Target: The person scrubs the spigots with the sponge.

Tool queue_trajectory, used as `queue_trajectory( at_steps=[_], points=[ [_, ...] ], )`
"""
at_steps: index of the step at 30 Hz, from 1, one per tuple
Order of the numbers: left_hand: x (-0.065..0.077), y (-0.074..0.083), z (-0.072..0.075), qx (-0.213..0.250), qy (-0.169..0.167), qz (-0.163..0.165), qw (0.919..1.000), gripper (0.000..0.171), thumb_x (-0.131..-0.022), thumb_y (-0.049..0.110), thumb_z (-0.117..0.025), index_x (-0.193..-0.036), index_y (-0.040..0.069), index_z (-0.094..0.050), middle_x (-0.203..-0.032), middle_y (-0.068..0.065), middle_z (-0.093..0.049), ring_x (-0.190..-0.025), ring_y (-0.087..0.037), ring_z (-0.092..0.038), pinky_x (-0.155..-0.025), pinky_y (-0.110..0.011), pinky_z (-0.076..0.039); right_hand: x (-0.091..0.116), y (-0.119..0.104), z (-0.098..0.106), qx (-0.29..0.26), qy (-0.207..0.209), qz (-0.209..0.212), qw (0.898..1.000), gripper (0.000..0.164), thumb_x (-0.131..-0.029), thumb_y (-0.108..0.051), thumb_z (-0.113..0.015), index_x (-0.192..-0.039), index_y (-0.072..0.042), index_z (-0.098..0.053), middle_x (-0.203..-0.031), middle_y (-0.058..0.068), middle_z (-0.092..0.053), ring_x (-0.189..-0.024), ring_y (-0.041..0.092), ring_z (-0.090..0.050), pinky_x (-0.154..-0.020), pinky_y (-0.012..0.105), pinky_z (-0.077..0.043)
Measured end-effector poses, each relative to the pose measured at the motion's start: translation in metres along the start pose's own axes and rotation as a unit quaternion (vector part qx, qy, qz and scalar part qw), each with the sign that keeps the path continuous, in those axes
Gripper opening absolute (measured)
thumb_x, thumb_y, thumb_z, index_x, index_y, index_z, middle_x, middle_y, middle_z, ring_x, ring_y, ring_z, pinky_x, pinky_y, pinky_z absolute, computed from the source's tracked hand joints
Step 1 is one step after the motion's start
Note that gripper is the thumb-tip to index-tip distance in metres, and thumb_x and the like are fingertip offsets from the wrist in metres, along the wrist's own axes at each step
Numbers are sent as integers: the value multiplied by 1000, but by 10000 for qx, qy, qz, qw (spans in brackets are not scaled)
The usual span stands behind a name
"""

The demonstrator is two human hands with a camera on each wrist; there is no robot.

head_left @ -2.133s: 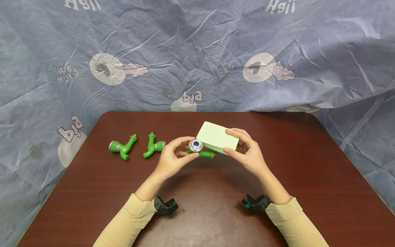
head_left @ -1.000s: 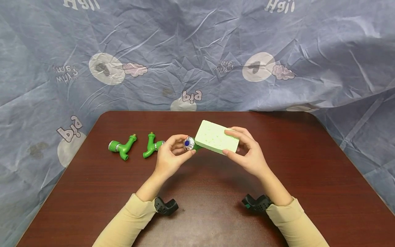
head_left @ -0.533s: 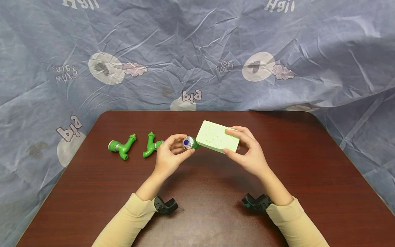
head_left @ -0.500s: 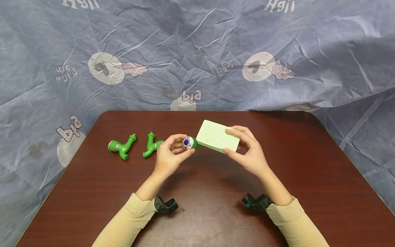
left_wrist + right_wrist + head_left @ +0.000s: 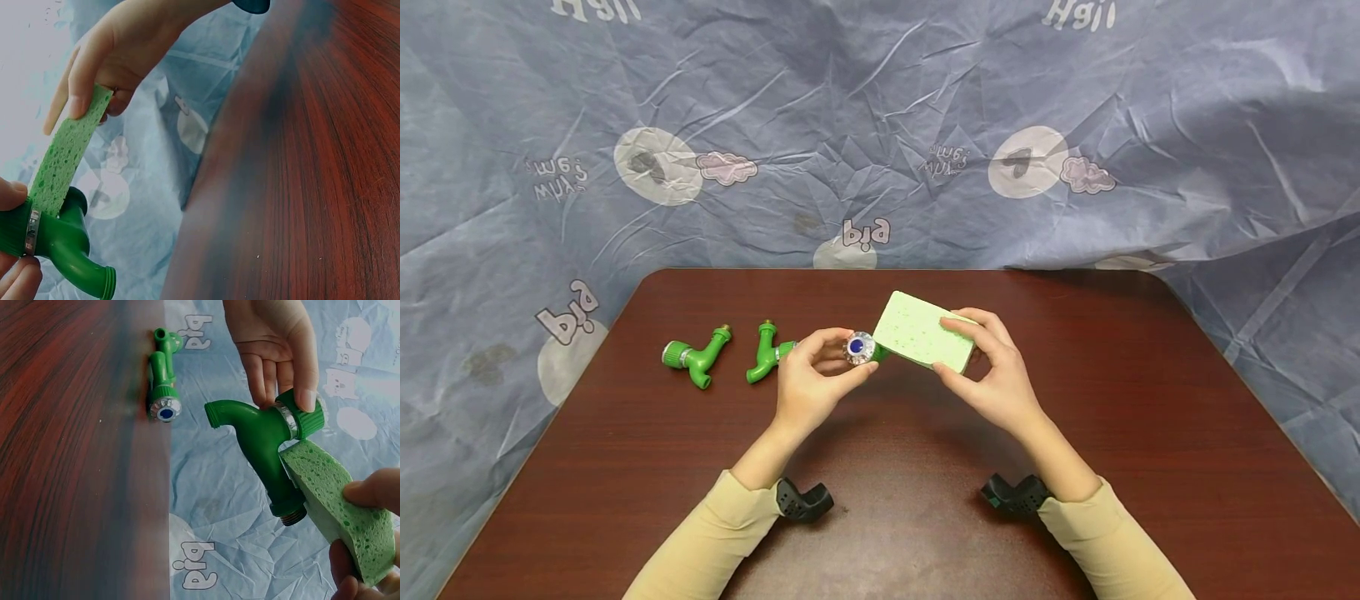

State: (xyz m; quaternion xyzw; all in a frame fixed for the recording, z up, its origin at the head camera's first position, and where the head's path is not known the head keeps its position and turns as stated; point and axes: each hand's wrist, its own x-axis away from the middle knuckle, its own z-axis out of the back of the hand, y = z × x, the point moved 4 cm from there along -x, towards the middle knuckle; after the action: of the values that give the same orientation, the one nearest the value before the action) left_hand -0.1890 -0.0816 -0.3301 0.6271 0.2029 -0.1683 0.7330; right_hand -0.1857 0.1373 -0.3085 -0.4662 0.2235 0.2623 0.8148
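Note:
My left hand (image 5: pixel 808 379) grips a green faucet (image 5: pixel 265 444) by its ribbed knob, above the table. The knob's clear end with a blue dot faces up in the head view, where the sponge hides most of the faucet body. In my right hand (image 5: pixel 1000 375) is a light green sponge (image 5: pixel 921 333), pinched between thumb and fingers. The right wrist view has the sponge's face against the faucet's body, close to the knob. From the left wrist view, the sponge (image 5: pixel 69 153) appears edge-on, its lower end meeting the faucet (image 5: pixel 69 240) beside the metal ring.
Two more green faucets lie on the dark wood table (image 5: pixel 880 517): one at the far left (image 5: pixel 697 357), the other (image 5: pixel 767 354) just beyond my left hand, which partly covers it. A wrinkled blue cloth (image 5: pixel 880 125) hangs behind the table.
The held faucet has shifted left and tilted, and its body has gone behind the sponge in the head view. Since half a second ago, the sponge and right hand have moved slightly left.

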Motion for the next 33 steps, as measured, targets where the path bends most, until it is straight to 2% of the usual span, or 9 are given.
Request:
queue_trajectory(
  at_steps=[5, 7, 13, 18, 23, 25, 31, 33],
  points=[
    [-1, -22, 0, 93, 102, 23, 9999, 40, -65, -5, -82, -100, -7, -64, -90, -18, -67, -76, -28, -67, -68, -34, -57, 0, -1, 3, 66, 383, 26, 9992, 49, -69, 11, -76, -115, 6, -60, -122, 22, -49, -91, 22, -49, -64, 21, -40],
    [-1, -32, 0, 129, 160, 52, 9998, 41, -64, -3, -83, -101, -4, -64, -90, -16, -68, -75, -25, -68, -67, -31, -57, 0, -1, 3, -41, 411, 76, 9991, 49, -68, 12, -75, -115, 7, -60, -122, 23, -49, -92, 20, -48, -64, 21, -40],
    [-2, -35, 3, 349, 296, 141, 9989, 40, -65, 2, -85, -99, 0, -65, -85, -13, -68, -73, -20, -68, -66, -30, -57, 0, -3, 0, -136, 108, 361, 9992, 49, -67, 14, -75, -112, 8, -59, -120, 23, -49, -93, 23, -49, -66, 15, -37],
    [-3, -37, 3, 422, 339, 356, 9979, 40, -65, 2, -84, -100, 0, -64, -85, -13, -68, -73, -19, -67, -67, -30, -57, -1, -2, 6, -122, 423, 215, 9988, 49, -67, 14, -75, -113, 9, -59, -121, 24, -49, -94, 22, -48, -65, 17, -37],
    [-4, -35, 5, 442, 380, 478, 9972, 41, -65, -1, -84, -101, -3, -63, -87, -17, -68, -74, -21, -67, -69, -31, -57, -1, 0, 4, -319, 147, 169, 9992, 49, -68, 14, -75, -114, 9, -59, -122, 23, -49, -94, 18, -48, -64, 17, -39],
    [-4, -30, 6, 430, 392, 528, 9969, 41, -66, -3, -82, -101, -6, -62, -88, -19, -67, -74, -22, -67, -69, -33, -57, -1, 0, 5, -257, 138, 186, 9994, 49, -68, 14, -75, -114, 8, -59, -122, 23, -49, -94, 18, -48, -64, 16, -39],
    [-4, -5, 8, 358, 413, 678, 9962, 39, -68, -7, -79, -101, -11, -61, -89, -23, -66, -74, -22, -66, -71, -39, -56, -3, 2, 12, -306, 695, 155, 9970, 50, -67, 16, -73, -115, 11, -59, -123, 25, -47, -99, 16, -48, -62, 24, -40],
    [-4, -3, 9, 357, 462, 733, 9956, 38, -68, -7, -79, -101, -11, -61, -89, -23, -65, -74, -20, -65, -71, -38, -56, -3, 3, 13, -401, 732, 128, 9964, 50, -68, 17, -72, -115, 11, -58, -123, 26, -47, -101, 15, -48, -62, 25, -41]
  ],
)
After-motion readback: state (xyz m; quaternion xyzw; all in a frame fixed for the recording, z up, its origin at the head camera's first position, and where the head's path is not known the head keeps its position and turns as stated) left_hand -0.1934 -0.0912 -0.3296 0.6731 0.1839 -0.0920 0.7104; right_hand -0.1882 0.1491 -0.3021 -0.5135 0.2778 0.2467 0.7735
